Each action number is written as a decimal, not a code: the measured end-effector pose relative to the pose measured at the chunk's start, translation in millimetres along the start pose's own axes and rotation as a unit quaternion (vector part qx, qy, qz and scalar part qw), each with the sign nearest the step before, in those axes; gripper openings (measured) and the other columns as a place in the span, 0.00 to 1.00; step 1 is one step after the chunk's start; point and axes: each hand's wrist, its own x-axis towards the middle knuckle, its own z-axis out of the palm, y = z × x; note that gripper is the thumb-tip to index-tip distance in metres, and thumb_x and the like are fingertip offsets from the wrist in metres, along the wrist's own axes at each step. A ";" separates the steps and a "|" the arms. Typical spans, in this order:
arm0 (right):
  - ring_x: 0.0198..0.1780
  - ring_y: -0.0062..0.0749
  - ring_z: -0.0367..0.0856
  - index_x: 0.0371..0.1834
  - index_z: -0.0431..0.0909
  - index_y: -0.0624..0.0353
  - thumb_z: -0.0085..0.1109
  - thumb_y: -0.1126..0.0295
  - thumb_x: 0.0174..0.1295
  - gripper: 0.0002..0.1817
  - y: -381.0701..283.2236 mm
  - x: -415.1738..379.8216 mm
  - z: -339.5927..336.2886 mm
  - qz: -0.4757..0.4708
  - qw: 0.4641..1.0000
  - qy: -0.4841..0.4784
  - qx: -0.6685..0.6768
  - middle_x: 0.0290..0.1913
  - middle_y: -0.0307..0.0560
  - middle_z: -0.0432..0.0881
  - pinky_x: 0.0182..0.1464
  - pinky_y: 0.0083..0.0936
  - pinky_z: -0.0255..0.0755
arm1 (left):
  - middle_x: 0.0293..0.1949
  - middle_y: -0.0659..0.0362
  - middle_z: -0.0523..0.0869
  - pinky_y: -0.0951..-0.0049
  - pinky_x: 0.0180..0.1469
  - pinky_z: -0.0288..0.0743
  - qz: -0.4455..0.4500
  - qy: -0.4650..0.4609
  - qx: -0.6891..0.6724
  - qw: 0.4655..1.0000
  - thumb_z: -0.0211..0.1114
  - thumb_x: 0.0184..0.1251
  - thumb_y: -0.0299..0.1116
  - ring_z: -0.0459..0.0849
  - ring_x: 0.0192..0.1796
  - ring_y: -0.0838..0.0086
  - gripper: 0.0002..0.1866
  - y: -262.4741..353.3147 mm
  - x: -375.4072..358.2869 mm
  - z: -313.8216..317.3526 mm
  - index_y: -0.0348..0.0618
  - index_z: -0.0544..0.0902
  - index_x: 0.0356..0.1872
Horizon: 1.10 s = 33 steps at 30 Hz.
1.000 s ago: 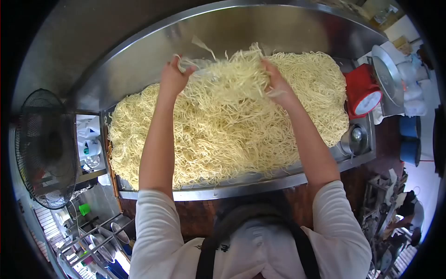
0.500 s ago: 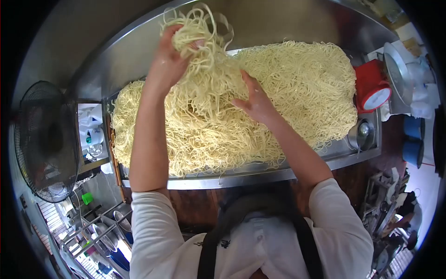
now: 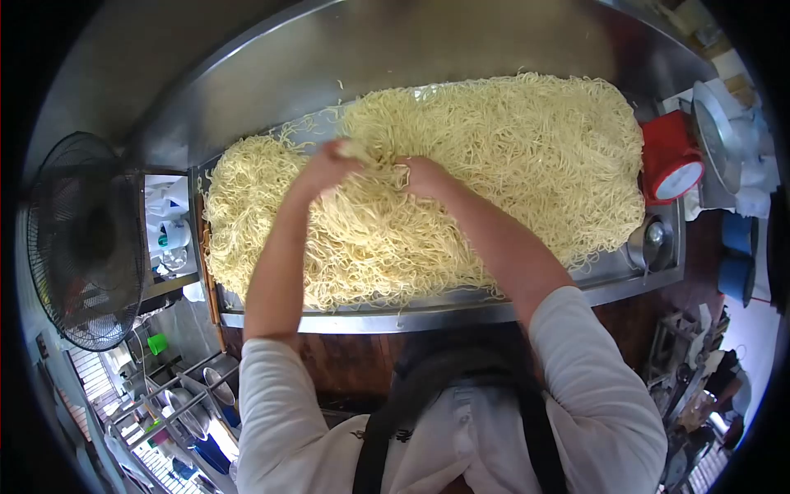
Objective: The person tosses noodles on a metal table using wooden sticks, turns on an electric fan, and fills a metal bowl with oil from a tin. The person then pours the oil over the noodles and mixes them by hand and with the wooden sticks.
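A broad bed of pale yellow noodles (image 3: pixel 527 156) lies loose and tangled in a shallow metal tray (image 3: pixel 461 314). My left hand (image 3: pixel 326 171) is down at the noodles, left of the middle, slightly blurred, with its fingers closed round some strands. Just to its right, my right hand (image 3: pixel 426 176) has its fingers curled into the same heap, the tips partly hidden among the strands. A small bunch of noodles lies between the two hands.
On the right stand a red scale (image 3: pixel 668 156) with a round dial and a metal pan, and a small metal pot (image 3: pixel 650 240). A black fan (image 3: pixel 86 239) is at the left. Behind the tray rises a metal wall (image 3: pixel 461 41). Racks (image 3: pixel 177 412) stand lower left.
My left hand has come down from above the tray with its bunch of noodles, into the heap. My right hand has moved slightly left and closed in on the noodles.
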 end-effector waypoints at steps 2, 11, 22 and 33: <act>0.60 0.44 0.80 0.68 0.73 0.51 0.70 0.59 0.61 0.31 -5.0 -6.4 -27.3 -0.001 0.997 0.012 0.073 0.59 0.60 0.80 0.66 0.41 0.71 | 0.37 0.52 0.87 0.72 0.34 0.82 -0.020 0.251 -0.035 0.967 0.78 0.55 0.44 0.86 0.44 0.70 0.37 34.2 -34.5 -71.1 0.42 0.74 0.65; 0.72 0.48 0.69 0.74 0.66 0.52 0.64 0.65 0.66 0.32 -26.3 -67.8 -118.8 -0.012 0.973 0.229 -0.016 0.74 0.64 0.65 0.72 0.42 0.66 | 0.57 0.38 0.83 0.61 0.58 0.79 0.017 0.105 0.203 0.973 0.72 0.65 0.41 0.88 0.52 0.56 0.35 -3.8 -34.8 -117.7 0.38 0.71 0.70; 0.56 0.39 0.84 0.60 0.80 0.48 0.65 0.75 0.61 0.22 -7.0 -67.7 -49.7 0.008 0.997 -0.059 -0.052 0.55 0.51 0.85 0.63 0.35 0.76 | 0.51 0.45 0.86 0.56 0.57 0.80 0.056 -0.030 -0.037 0.997 0.67 0.61 0.27 0.86 0.52 0.56 0.22 -9.9 -30.9 88.1 0.39 0.81 0.57; 0.72 0.45 0.69 0.73 0.69 0.47 0.61 0.74 0.64 0.31 -9.5 -97.8 -74.0 0.028 0.964 0.254 -0.073 0.71 0.55 0.71 0.71 0.39 0.69 | 0.71 0.41 0.69 0.55 0.65 0.75 0.028 0.131 0.028 0.991 0.70 0.68 0.42 0.79 0.63 0.49 0.33 33.4 -106.7 -2.8 0.42 0.71 0.70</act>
